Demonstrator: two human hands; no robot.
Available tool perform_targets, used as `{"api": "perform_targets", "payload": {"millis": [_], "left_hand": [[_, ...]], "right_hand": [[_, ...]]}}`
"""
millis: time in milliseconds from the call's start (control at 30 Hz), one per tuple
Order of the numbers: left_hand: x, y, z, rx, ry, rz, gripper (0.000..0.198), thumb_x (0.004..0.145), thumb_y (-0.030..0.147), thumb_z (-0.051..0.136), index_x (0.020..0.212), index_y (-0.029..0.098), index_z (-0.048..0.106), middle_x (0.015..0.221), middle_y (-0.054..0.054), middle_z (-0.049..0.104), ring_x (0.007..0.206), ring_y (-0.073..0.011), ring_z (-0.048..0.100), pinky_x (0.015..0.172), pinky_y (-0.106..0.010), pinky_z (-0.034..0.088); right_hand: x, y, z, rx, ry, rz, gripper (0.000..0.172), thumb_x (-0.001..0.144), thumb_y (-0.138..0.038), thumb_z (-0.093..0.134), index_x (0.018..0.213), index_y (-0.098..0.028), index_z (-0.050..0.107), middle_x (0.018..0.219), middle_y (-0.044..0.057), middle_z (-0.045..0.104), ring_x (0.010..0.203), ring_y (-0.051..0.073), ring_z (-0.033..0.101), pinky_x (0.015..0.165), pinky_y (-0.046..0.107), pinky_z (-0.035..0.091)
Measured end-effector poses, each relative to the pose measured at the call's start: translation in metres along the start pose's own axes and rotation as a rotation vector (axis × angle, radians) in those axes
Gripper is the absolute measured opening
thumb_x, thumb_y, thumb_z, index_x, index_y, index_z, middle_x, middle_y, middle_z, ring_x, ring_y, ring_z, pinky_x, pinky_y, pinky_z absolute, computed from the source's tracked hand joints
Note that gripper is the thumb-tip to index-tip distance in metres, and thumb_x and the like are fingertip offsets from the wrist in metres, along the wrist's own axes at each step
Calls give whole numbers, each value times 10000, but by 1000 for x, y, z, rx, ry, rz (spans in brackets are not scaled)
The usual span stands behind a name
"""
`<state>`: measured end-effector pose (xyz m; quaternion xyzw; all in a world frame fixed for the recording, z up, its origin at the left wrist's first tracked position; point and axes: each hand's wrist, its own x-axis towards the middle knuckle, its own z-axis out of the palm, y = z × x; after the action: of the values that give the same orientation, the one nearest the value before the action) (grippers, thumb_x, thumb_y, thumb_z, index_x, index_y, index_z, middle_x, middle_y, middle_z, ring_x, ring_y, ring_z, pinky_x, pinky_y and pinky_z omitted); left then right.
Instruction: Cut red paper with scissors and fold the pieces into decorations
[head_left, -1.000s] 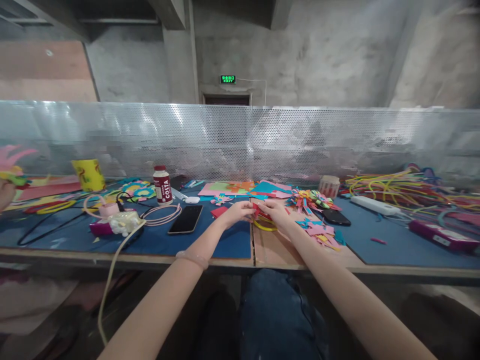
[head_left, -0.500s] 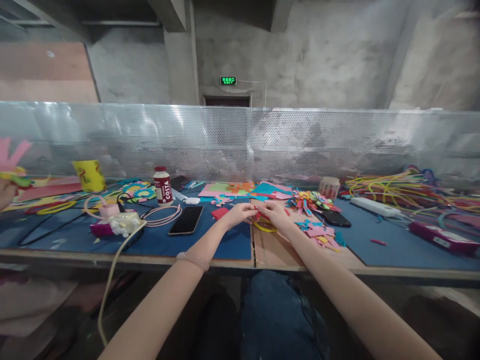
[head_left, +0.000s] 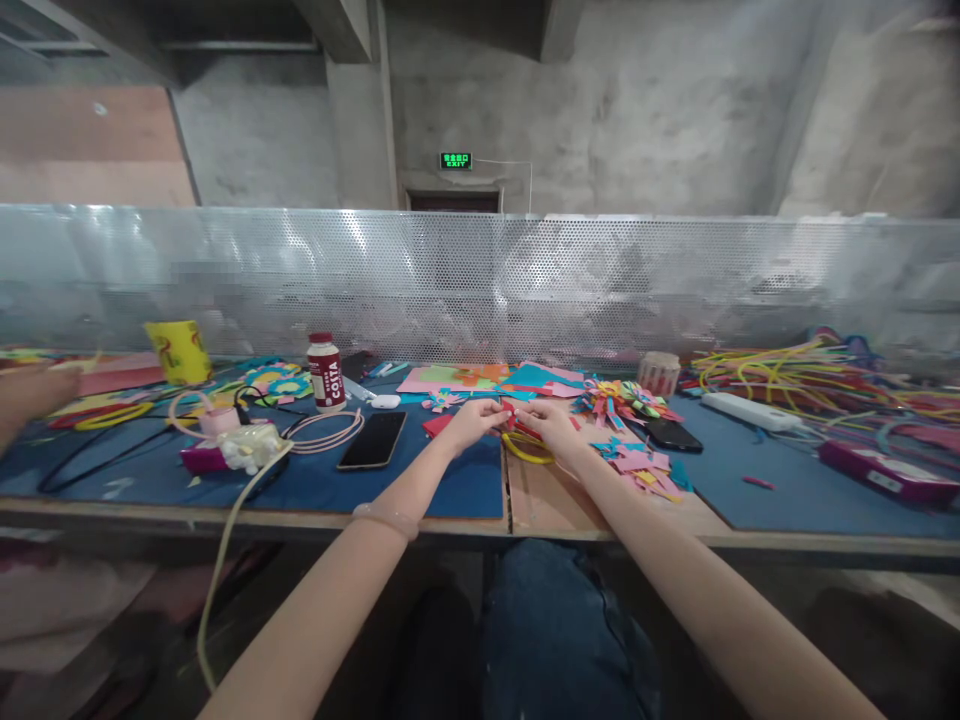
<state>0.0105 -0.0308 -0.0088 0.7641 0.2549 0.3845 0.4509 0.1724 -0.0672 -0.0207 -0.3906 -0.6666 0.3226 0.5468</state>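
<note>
Both my hands meet over the middle of the table, fingertips closed on a small red piece of paper [head_left: 510,412]. My left hand [head_left: 478,424] pinches it from the left, and my right hand [head_left: 549,426] pinches its other side. Just below the fingers lies a yellow loop of pipe cleaner or cord [head_left: 526,453]. More red paper [head_left: 436,427] rests beside my left wrist. Right of my right hand are a heap of cut pink, blue and yellow paper scraps [head_left: 641,468] and a bunch of colourful paper strips [head_left: 619,398].
A black phone [head_left: 373,441], a Costa bottle [head_left: 325,372] and a cabled power strip [head_left: 232,452] stand to the left. A second phone [head_left: 673,435] and a pile of coloured strands [head_left: 787,375] lie right. Behind runs a perforated metal screen [head_left: 420,290]. Another person's hand [head_left: 37,390] reaches in at far left.
The red paper between my fingertips has turned slightly; my hands stay nearly in place. At far left, the other person's pink paper item has gone from view and their arm now reaches in over the table.
</note>
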Motion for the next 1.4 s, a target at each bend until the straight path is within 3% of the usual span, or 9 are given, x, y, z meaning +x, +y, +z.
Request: {"api": "perform_targets", "payload": {"millis": [133,300,467,767,1000,1333,1400], "left_hand": [[0,0,0,25,12,-1,282,671,402,597,706,122,599,705,-61,643,670,-158,589,673,-296,455],[0,1,-2,48,30,-7,263,663,391,603,670,129,595,678,-60,649,667,-169,600,691,-313,459],[0,0,-3,80,41,5,261,661,386,607,674,125,607,674,-58,653,664,-166,602,681,-302,462],[0,1,-3,78,29,5,283,664,399,605,688,117,616,669,-56,651,650,-160,598,674,-296,465],[0,0,2,-41,56,19,261,677,368,603,778,128,581,760,-47,631,728,-154,592,670,-281,469],[4,-2,-1,-34,142,36,193,695,254,550,848,140,581,815,-41,604,742,-151,574,644,-281,469],[4,-2,-1,-25,163,37,203,696,263,547,848,137,593,818,-45,609,738,-152,570,643,-281,469]], "right_hand": [[0,0,0,-8,25,13,343,629,-479,617,663,-138,645,596,10,584,557,118,486,559,242,381],[-1,0,0,59,-33,51,342,639,-460,616,745,-139,664,716,33,635,638,138,541,602,249,404],[-3,0,1,71,-5,109,359,622,-458,635,767,-131,666,732,36,641,633,134,551,600,249,409],[-3,-3,0,61,-28,72,363,610,-473,635,716,-127,662,675,39,635,592,131,546,565,248,402],[1,4,0,28,95,37,327,635,-455,615,725,-142,648,662,18,617,580,122,518,575,245,396],[4,5,1,6,-28,-75,273,673,-415,596,797,-174,633,762,28,626,732,167,556,682,288,431],[4,5,0,-5,4,-71,279,676,-400,595,839,-176,622,783,35,624,727,163,557,685,292,435]]}}
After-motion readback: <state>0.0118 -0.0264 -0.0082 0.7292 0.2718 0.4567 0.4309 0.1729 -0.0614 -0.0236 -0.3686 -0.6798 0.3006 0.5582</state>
